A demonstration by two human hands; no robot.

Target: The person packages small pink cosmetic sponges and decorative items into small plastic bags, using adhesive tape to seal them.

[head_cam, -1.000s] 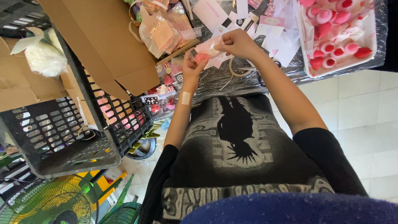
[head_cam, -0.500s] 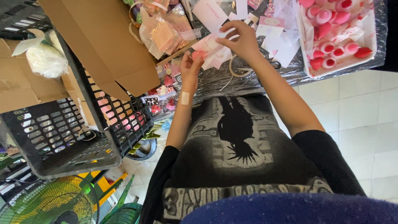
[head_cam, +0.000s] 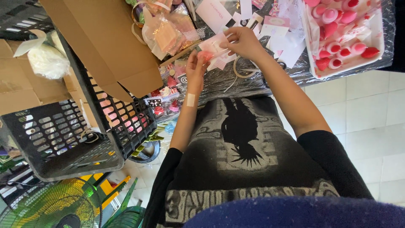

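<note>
A small clear plastic packet [head_cam: 213, 47] with a pink piece inside is being pinched between the fingers of the left hand [head_cam: 196, 67] and the right hand [head_cam: 244, 42]. Just beyond the fingertips, white and pink paper cards [head_cam: 276, 26] are lying scattered. Left of the fingers, clear cellophane bags [head_cam: 166, 31] are sitting beside a brown cardboard box [head_cam: 105, 42]. Right of them, a white tray [head_cam: 379, 29] is holding pink pieces.

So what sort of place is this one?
Probably a home packing or craft workspace: a foil-covered table, a white tray of pink sponges, a black plastic crate, open cardboard boxes.
</note>
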